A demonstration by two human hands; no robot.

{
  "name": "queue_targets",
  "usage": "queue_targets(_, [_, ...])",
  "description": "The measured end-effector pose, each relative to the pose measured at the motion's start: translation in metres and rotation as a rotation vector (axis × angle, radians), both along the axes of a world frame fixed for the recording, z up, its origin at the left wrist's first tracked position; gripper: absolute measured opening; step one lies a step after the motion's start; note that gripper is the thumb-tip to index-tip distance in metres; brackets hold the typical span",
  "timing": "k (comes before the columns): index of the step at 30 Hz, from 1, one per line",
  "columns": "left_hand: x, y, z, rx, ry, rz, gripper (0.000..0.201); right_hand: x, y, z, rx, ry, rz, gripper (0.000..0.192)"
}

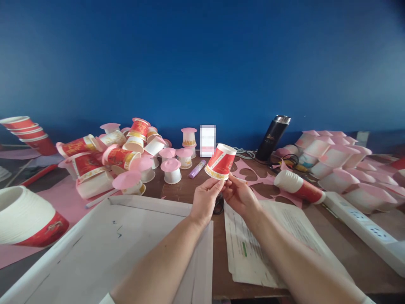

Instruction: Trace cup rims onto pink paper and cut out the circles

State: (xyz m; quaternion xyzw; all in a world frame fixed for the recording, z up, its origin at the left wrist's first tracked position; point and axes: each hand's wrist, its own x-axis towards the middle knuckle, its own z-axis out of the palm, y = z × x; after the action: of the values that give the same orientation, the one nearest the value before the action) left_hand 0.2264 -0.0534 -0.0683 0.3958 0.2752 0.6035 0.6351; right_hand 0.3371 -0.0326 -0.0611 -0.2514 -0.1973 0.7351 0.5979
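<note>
Out in front of me, a red and white paper cup (220,162) with a gold pattern is tilted slightly, its wider end down. My left hand (206,199) pinches its lower edge between thumb and fingers. From the other side, my right hand (239,194) closes its fingers on the same edge; part of them is hidden. Just behind the cup lies a purple glue stick (197,169). Left of that stand several paper cups with pink paper discs on top, one of them a white cup (172,174).
A pile of disc-topped cups (91,164) fills the left, more (338,156) the right. Cup stacks (28,217) (299,185) lie on both sides. A black thermos (274,137) leans near the wall. A power strip (363,228), printed papers (278,240) and a white board (126,249) are closer.
</note>
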Motion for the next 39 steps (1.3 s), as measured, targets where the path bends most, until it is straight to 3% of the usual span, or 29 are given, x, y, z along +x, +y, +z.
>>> queue_targets(5, [0.0,-0.004,0.004,0.066,0.107,0.003,0.026,0.008,0.004,-0.003,0.031,0.08,0.057,0.012])
queue_targets(10, [-0.002,-0.006,0.008,0.101,0.138,-0.127,0.025,0.011,0.005,-0.006,-0.009,0.037,0.04,0.013])
queue_targets(15, [-0.006,-0.004,0.012,0.06,-0.057,-0.263,0.032,0.014,0.005,-0.002,-0.11,0.118,0.027,0.021])
queue_targets(20, [-0.018,0.001,0.017,-0.124,-0.366,-0.291,0.029,0.015,0.0,0.008,-0.195,0.194,0.099,0.022])
queue_targets(24, [-0.024,0.003,0.02,-0.19,-0.495,-0.339,0.021,0.012,-0.003,0.01,-0.204,0.174,0.147,0.017])
queue_targets(33, [-0.027,0.004,0.019,-0.298,-0.583,-0.333,0.007,0.007,-0.004,0.005,-0.153,-0.035,0.091,0.009])
queue_targets(39, [-0.033,0.007,0.022,-0.285,-0.572,-0.195,0.01,0.008,-0.004,0.004,-0.199,-0.073,0.094,0.012])
